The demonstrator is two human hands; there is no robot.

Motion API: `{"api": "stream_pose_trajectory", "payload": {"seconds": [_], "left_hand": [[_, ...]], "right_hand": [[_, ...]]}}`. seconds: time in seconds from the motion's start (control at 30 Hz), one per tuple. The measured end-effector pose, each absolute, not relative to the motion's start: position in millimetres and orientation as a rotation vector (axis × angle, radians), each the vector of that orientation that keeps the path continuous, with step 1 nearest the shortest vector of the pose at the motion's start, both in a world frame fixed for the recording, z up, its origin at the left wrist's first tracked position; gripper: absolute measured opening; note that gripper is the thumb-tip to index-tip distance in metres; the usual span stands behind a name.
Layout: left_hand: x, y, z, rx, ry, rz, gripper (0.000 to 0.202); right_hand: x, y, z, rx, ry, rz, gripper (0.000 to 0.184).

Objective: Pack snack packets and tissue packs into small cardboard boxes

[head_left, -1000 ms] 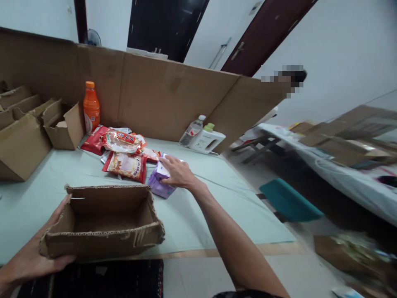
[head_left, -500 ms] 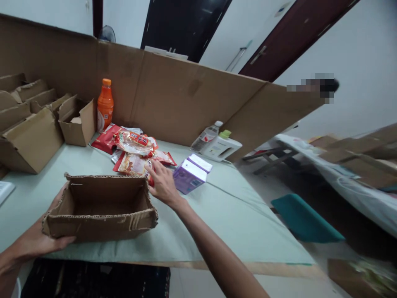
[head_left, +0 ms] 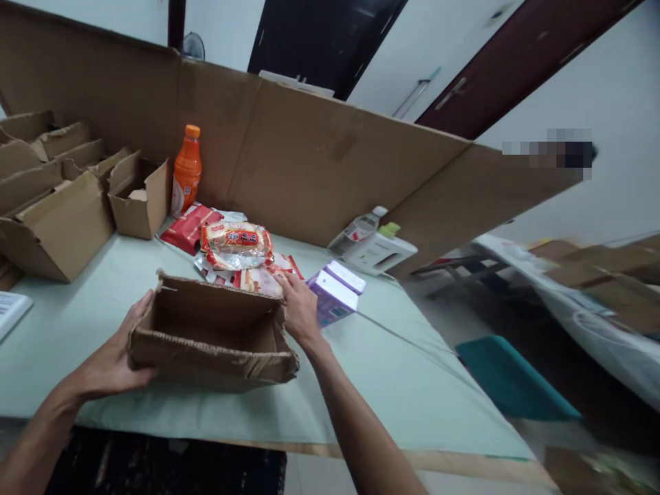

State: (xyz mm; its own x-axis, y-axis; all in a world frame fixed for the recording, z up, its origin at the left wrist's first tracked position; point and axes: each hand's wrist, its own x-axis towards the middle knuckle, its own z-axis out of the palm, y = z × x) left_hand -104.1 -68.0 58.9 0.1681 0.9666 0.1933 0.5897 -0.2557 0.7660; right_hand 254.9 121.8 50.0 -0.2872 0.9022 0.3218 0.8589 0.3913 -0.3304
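Note:
An open-topped cardboard box [head_left: 216,361] is tilted above the near part of the table, and nothing shows inside it. My left hand [head_left: 121,350] is closed on its left end, thumb on the near side. Beside the box's right end, my right hand [head_left: 302,308] has its fingers closed on the edge of a red and white snack packet [head_left: 258,282], partly hidden behind the box. Above that packet lies a clear bag of snacks with red print [head_left: 237,242]. A red pouch [head_left: 190,230] is to its left. Close to my right hand stands a purple carton [head_left: 333,297].
Several cardboard boxes [head_left: 67,230] stand at the left, beside an orange bottle [head_left: 186,172]. A clear bottle [head_left: 358,230] and a white jug [head_left: 384,251] lean by the cardboard wall [head_left: 309,165]. A white object [head_left: 11,313] lies at the left edge. A person is partly visible far right.
The box has moved right and away from me in my left hand, covering more of the packets. My right hand has closed on the snack packet, which has shifted slightly right.

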Motion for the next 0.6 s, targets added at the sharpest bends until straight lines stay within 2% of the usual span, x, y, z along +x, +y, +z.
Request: {"api": "stream_pose_trajectory", "payload": {"seconds": [0.1, 0.17, 0.23, 0.4, 0.6], "left_hand": [[-96.0, -52.2, 52.0, 1.981, 1.484, 0.937, 0.105], [-89.7, -51.2, 47.7, 1.961, 1.51, 0.977, 0.101], [-82.9, -55.6, 46.5, 1.937, 1.537, 1.021, 0.096], [-67.6, -67.0, 53.5, 1.908, 1.564, 1.054, 0.077], [-62.8, -64.2, 53.6, 1.829, 1.602, 1.094, 0.077]], "right_hand": [[264.6, 87.8, 50.0, -1.254, -1.799, 0.666, 0.046], [263.5, 59.2, 47.2, -1.156, -1.607, 0.984, 0.053], [257.1, 33.7, 42.5, -1.124, -1.474, 1.163, 0.058], [236.2, 11.2, 31.9, -1.038, -1.335, 1.209, 0.066], [224.5, 19.1, 29.0, -0.991, -1.308, 1.216, 0.063]]}}
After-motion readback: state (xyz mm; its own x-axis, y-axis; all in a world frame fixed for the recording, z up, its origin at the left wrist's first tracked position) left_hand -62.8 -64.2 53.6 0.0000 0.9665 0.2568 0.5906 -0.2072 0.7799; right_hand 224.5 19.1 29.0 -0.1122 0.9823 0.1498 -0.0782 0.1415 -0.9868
